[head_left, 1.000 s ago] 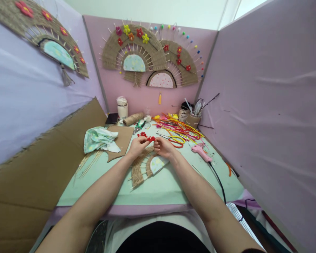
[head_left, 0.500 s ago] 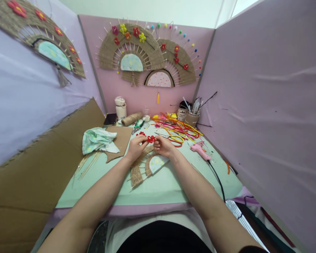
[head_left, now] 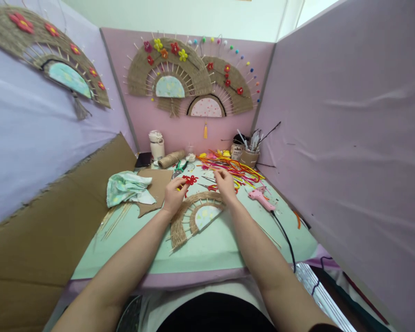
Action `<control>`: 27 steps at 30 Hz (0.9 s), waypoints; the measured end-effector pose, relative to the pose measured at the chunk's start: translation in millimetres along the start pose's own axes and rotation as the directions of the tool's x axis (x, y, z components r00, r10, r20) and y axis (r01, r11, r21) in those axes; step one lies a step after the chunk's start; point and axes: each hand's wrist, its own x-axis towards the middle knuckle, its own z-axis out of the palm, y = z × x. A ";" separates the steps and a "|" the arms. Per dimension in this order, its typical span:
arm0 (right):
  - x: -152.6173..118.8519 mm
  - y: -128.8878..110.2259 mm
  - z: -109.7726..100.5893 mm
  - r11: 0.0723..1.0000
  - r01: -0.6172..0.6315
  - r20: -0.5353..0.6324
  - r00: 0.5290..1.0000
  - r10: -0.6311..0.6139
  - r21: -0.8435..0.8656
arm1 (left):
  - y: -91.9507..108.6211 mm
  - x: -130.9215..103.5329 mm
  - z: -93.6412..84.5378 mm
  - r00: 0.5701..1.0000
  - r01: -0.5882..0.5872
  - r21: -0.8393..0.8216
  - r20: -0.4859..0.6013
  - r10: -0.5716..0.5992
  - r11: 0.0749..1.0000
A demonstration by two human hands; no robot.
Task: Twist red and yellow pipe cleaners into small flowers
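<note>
Pinched in the fingers of my left hand (head_left: 174, 194) is a red fuzzy-wire flower (head_left: 191, 180), held above the table. My right hand (head_left: 225, 184) is apart from the flower, over the scissors (head_left: 211, 187) and beside the heap of coloured pipe cleaners (head_left: 233, 163). Its fingers are bent and drawn together; whatever they hold, if anything, is hidden. Below both hands lies a twine-wrapped fan (head_left: 180, 226) with a pale flowered half-circle (head_left: 206, 216) at its centre. A bit of red shows just under my left fingertips.
A pink glue gun (head_left: 262, 199) with a black cord lies at right. On the left are a crumpled green cloth (head_left: 127, 188), cardboard (head_left: 157, 189) and thin sticks (head_left: 117, 216). Behind stand a white bottle (head_left: 157, 145), a twine roll (head_left: 172, 159) and a pot (head_left: 249, 158) of sticks.
My right hand has let go of the red flower and moved right, toward the scissors and pipe cleaners. The flower stays in my left hand, shifted slightly left.
</note>
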 end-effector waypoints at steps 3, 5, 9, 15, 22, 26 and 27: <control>12.7 5.4 -27.0 0.904 0.089 -0.059 0.990 -0.125 -0.417 | -7.0 4.3 0.2 0.978 0.186 -0.048 -0.086 -0.190 0.981; 19.5 14.0 -40.9 0.738 0.046 -0.009 0.997 -0.070 -0.674 | -13.7 6.7 0.5 0.936 0.328 -0.119 -0.096 -0.339 0.937; 24.9 33.0 -48.7 0.454 0.048 0.129 0.980 0.149 -0.890 | -25.6 8.8 1.6 0.864 0.478 -0.271 -0.027 -0.503 0.835; 26.6 44.6 -41.3 0.359 0.059 0.134 0.973 0.187 -0.931 | -29.4 8.9 1.4 0.825 0.548 -0.343 0.071 -0.560 0.763; 34.1 45.7 -37.5 0.297 0.012 0.093 0.961 0.260 -0.955 | -21.4 8.7 0.8 0.792 0.579 -0.406 0.074 -0.607 0.707; 30.0 35.7 -31.0 0.399 0.162 0.194 0.980 0.040 -0.902 | -19.7 8.2 0.8 0.799 0.571 -0.401 0.069 -0.597 0.717; 28.6 32.9 -27.2 0.440 0.226 0.257 0.966 0.012 -0.869 | -19.8 8.0 0.8 0.800 0.570 -0.397 0.067 -0.596 0.720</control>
